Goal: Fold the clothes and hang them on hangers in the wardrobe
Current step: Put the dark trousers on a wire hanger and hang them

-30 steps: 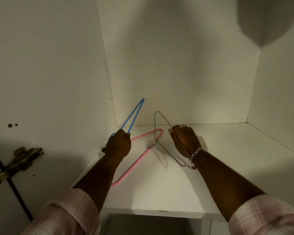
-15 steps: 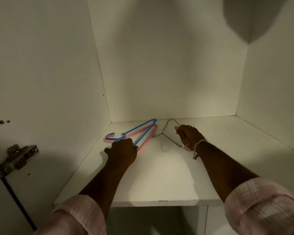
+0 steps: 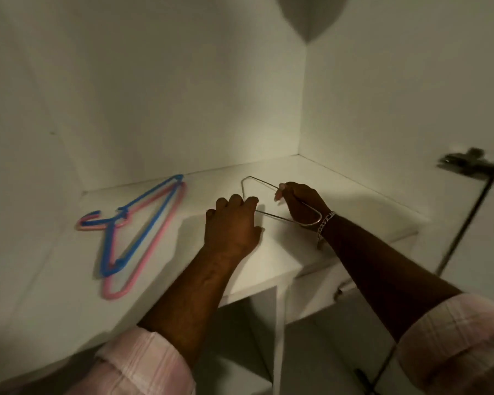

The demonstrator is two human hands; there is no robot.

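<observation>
A blue hanger (image 3: 139,226) lies flat on top of a pink hanger (image 3: 151,252) at the left of the white wardrobe shelf (image 3: 271,269). A thin silver wire hanger (image 3: 261,181) is in the middle of the shelf. My right hand (image 3: 300,205), with a bracelet at the wrist, grips its right side. My left hand (image 3: 231,223) lies over its left corner with fingers curled at the wire. No clothes are in view.
White wardrobe walls close in the shelf on the left, back and right. A metal door hinge (image 3: 468,163) sits on the right panel. Below the shelf a vertical divider (image 3: 277,332) separates lower compartments.
My left hand let go of the blue and pink hangers, now lying on the shelf, and moved right to the wire hanger. The view swung right, bringing the right hinge into sight.
</observation>
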